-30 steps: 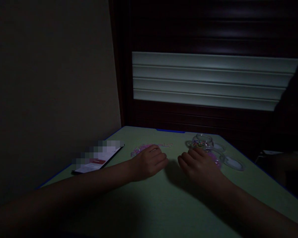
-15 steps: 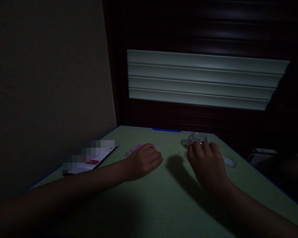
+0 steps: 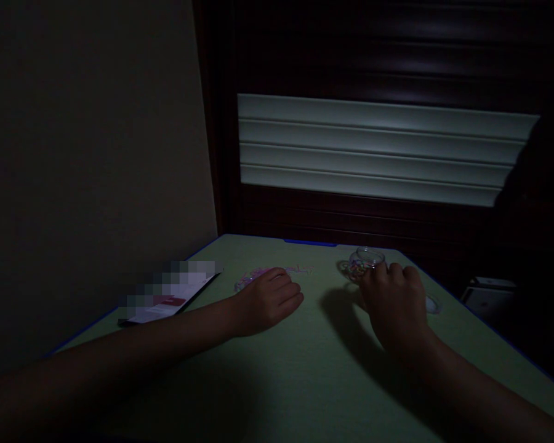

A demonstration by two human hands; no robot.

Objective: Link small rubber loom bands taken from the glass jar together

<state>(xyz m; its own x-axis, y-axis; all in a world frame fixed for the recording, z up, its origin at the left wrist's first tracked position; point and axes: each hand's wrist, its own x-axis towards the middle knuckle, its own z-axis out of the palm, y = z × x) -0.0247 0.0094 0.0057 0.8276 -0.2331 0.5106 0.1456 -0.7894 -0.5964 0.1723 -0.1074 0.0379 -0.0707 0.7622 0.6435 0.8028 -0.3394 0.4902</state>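
A clear round jar (image 3: 367, 258) with small colourful pieces in it stands open near the back right of the green table (image 3: 300, 381). My right hand (image 3: 394, 301) is just in front of the jar, its fingers curled down; whatever lies under the fingertips is hidden. Beside a loose pile of pink and purple pieces (image 3: 253, 277), my left hand (image 3: 268, 300) rests with curled fingers, covering part of the pile. A clear round lid (image 3: 433, 304) lies to the right, partly behind my right hand.
At the left lies a flat white packet (image 3: 175, 298) with a red mark and a dark edge. A wall rises on the left, and dark slatted panelling (image 3: 373, 151) stands behind the table. Pale objects (image 3: 489, 295) sit beyond the right edge.
My right hand has moved a little to the right, showing more of the jar and covering more of the lid. My left hand has hardly moved.
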